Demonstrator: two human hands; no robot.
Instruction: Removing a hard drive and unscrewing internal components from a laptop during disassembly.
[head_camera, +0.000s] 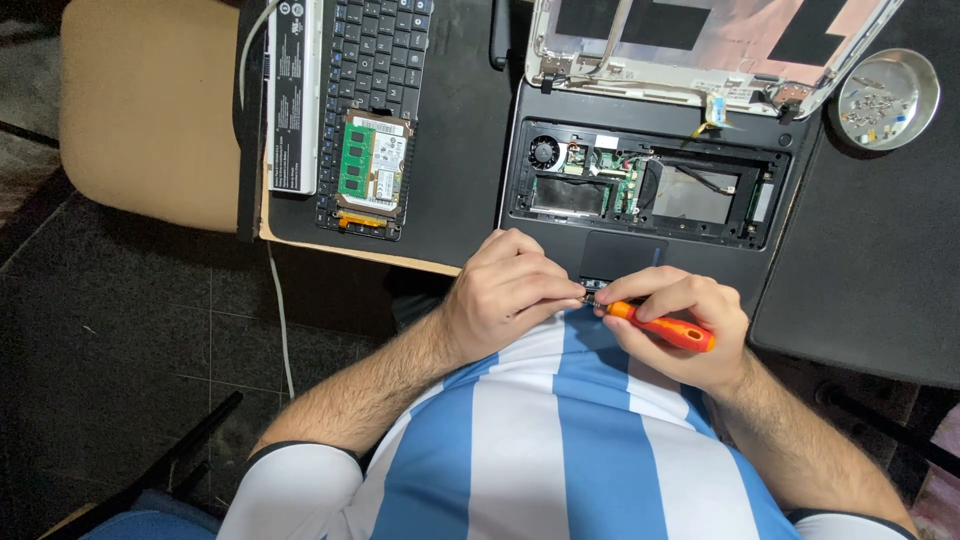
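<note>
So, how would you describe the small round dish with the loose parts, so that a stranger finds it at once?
Start at the opened black laptop in front of the person, its keyboard removed and its inner boards showing. Go to its far right corner, beside the hinge of the stripped lid. There the shallow round metal dish sits on the dark mat; it is the only round, shiny thing, and holds small screws.

A dark grey tiled floor (130, 350) with thin grout lines fills the left side, crossed by a thin white cable (280, 320). A tan padded chair seat (150, 110) sits at the upper left beside a light wooden desk (340, 250) covered by a black mat (460, 130). Light is dim and even.
</note>
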